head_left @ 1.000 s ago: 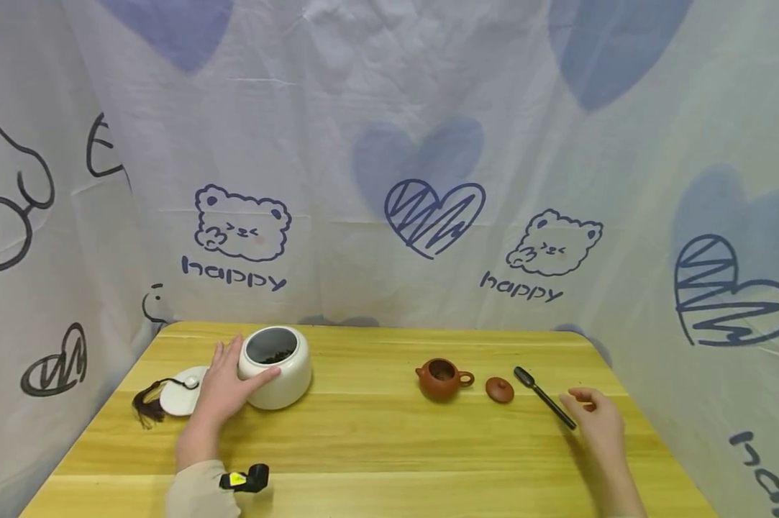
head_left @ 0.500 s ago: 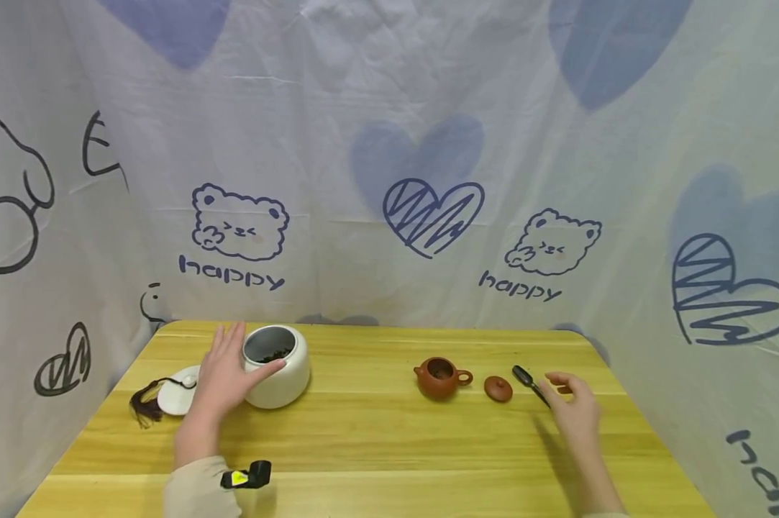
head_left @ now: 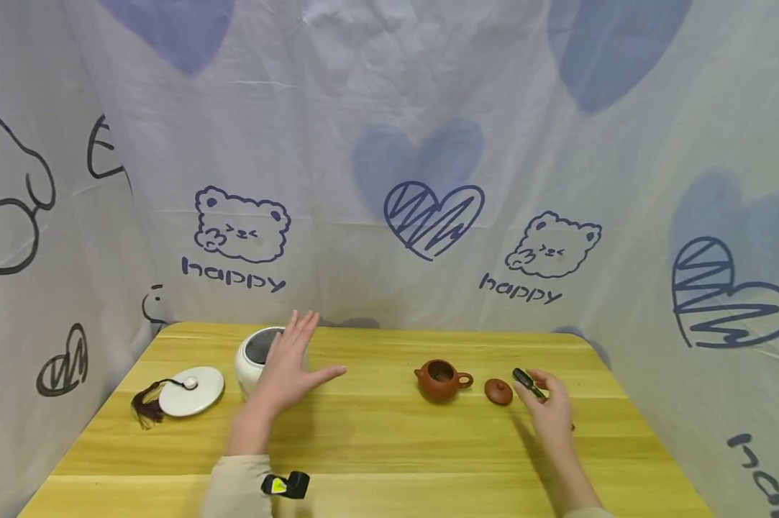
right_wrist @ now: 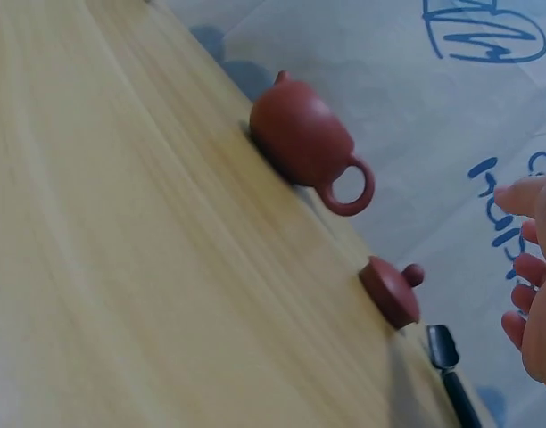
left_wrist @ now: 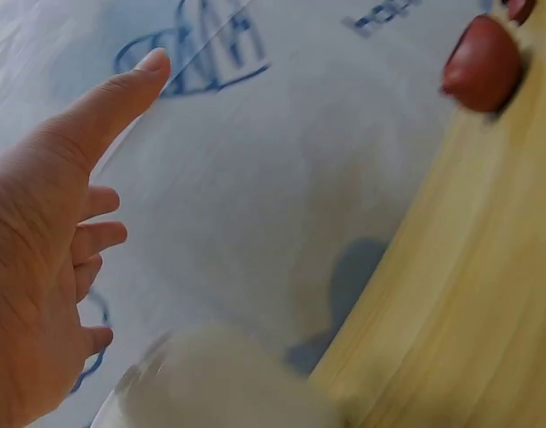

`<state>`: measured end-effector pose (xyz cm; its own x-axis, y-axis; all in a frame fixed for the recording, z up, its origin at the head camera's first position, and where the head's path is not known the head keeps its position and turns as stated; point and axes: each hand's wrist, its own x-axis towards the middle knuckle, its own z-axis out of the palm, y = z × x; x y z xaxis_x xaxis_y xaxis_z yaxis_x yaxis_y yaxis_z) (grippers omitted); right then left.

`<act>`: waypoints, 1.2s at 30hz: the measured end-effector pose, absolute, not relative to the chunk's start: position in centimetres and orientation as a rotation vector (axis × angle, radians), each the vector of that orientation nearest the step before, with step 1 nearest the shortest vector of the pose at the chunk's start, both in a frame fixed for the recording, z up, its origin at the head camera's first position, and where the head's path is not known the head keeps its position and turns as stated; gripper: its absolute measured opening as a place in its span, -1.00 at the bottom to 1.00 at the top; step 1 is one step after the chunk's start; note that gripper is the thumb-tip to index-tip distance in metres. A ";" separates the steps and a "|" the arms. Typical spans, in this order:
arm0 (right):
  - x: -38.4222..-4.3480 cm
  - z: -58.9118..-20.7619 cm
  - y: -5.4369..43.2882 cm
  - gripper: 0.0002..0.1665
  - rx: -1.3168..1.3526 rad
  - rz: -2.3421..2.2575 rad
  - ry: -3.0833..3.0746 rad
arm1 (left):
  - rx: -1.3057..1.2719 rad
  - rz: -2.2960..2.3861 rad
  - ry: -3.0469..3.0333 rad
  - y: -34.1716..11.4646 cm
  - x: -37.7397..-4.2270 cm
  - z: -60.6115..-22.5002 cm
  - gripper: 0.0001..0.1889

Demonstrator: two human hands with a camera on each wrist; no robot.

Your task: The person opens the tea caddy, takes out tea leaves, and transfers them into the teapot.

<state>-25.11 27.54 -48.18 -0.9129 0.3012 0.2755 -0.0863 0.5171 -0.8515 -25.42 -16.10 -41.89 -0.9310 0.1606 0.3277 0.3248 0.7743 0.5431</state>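
My left hand [head_left: 288, 378] is spread with the thumb out, overlapping the white jar [head_left: 248, 374] in the head view. In the left wrist view the blurred jar [left_wrist: 219, 383] lies below the fingers, apart from them. Beside the jar is its white lid [head_left: 198, 396] with a dark tassel. Over a black tea scoop [head_left: 524, 380] hovers my right hand [head_left: 551, 414], fingers loosely bent. The right wrist view shows the scoop [right_wrist: 442, 348] on the table, apart from the hand [right_wrist: 541, 276]. My right hand hides part of its handle in the head view.
A reddish-brown teapot [head_left: 437, 385] stands uncovered right of the middle, handle to the right. Its small lid [head_left: 498, 392] lies between it and the scoop. Patterned white cloth [head_left: 337, 273] hangs behind and at both sides of the wooden table [head_left: 376, 446].
My left hand has come away from the jar's left side and swung right across it, uncovering the white lid. My right hand has moved left over the scoop.
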 end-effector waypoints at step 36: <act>-28.7 -53.0 27.5 -0.34 -0.190 1.335 -2.622 | -0.744 -0.951 -2.589 -2.4 -27.4 -45.8 -0.10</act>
<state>-28.72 27.47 -53.03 -0.9731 0.2008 0.1129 0.0268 0.5853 -0.8104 -27.42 -2.40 -45.83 -0.8268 0.3687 0.4249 0.5560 0.6501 0.5178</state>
